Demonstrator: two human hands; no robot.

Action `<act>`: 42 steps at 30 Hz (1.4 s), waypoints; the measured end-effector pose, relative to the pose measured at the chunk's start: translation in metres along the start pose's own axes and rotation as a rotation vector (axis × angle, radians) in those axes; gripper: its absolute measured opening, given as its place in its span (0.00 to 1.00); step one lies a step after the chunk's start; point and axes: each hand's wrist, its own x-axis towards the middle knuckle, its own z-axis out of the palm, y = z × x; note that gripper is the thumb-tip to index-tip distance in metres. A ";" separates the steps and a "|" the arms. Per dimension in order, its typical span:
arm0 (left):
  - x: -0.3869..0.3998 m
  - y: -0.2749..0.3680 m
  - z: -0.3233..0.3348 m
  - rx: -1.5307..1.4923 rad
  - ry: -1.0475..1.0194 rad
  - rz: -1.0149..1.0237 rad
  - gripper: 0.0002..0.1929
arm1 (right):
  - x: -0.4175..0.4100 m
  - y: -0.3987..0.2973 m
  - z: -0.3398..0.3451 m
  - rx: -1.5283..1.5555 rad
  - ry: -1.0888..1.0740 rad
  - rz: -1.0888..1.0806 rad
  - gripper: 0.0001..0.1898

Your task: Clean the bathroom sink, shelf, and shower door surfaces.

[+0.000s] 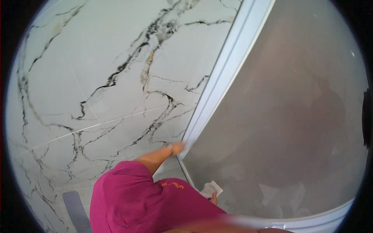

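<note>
My left hand (177, 148) is blurred by motion. It is at the lower end of a white upright frame (224, 70), where the veined marble-look wall meets a frosted glass panel (271, 122). Whether its fingers grip the frame I cannot tell. Lower down, my right hand (214, 199) holds a folded white cloth (211, 188) in front of the glass. The magenta shirt (140, 201) I wear hides most of that hand. Pale smears and a dim reflection show on the panel.
White wall tiles (96, 67) with black and gold veins fill the left side. A grey strip (76, 211) lies at lower left. Along the bottom right, a white rail (314, 222) borders the glass. A dark object (366, 119) juts in at the right rim.
</note>
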 end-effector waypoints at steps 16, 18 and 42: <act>-0.398 -0.139 0.212 -0.503 0.337 -1.205 0.32 | 0.033 -0.045 0.106 -0.213 -0.573 0.003 0.32; -0.385 -0.126 0.212 -0.466 0.243 -1.101 0.33 | 0.021 -0.057 0.155 -0.182 -0.592 -0.113 0.28; -0.503 -0.204 -0.112 -0.091 1.767 -0.699 0.68 | -0.306 -0.046 0.683 -0.575 -0.749 -2.513 0.33</act>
